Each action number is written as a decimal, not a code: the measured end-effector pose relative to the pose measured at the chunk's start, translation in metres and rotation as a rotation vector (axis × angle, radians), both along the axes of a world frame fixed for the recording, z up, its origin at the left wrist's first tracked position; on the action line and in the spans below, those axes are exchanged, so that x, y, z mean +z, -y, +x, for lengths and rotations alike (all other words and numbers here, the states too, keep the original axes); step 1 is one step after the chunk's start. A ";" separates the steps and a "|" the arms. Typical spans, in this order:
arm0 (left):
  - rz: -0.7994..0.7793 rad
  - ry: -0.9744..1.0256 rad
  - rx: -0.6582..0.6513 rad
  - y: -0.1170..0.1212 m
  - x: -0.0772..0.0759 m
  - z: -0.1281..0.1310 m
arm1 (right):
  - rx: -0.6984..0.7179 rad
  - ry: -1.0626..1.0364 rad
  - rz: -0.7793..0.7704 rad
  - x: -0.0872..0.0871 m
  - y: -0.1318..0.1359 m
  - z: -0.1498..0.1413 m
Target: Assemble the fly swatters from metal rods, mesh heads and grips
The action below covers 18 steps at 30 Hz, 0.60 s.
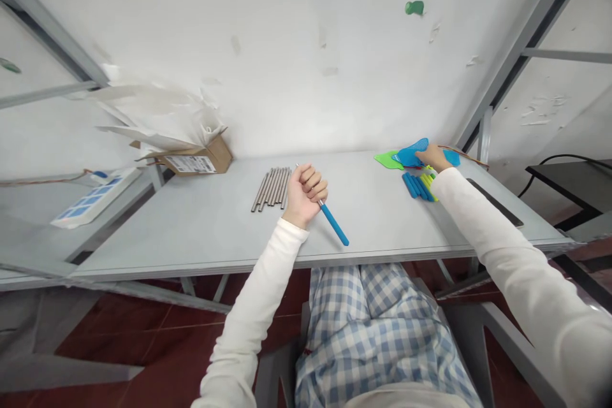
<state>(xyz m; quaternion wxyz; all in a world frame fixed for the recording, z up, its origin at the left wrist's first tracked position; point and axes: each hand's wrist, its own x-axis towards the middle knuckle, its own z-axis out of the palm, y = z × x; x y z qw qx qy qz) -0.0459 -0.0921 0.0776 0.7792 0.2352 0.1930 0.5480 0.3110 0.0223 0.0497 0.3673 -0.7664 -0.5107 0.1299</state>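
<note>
My left hand (306,192) is closed around a metal rod with a blue handle (335,224), held slanted above the middle of the table; the handle points down and right toward the front edge. Left of that hand lies a row of several bare metal rods (270,189). At the far right, my right hand (433,157) pinches a blue fly swatter head (414,152) with a mesh surface. A green fly swatter head (388,160) lies under it, partly covered. Several loose blue handles (417,186) and yellow-green handles (428,187) lie just in front.
An opened cardboard box (201,156) stands at the table's back left. A black flat object (495,203), perhaps a phone, lies at the right, partly behind my sleeve. A white and blue power strip (95,196) sits on a surface to the left. The wall closes off the back.
</note>
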 end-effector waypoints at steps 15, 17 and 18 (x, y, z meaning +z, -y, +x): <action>-0.170 0.015 0.276 -0.041 -0.003 0.017 | 0.874 0.012 -0.233 0.011 0.091 -0.171; -0.194 -0.016 0.278 -0.049 0.000 0.018 | 0.951 0.038 -0.267 0.006 0.109 -0.192; -0.216 -0.028 0.269 -0.053 0.001 0.016 | 0.962 0.030 -0.292 0.005 0.115 -0.199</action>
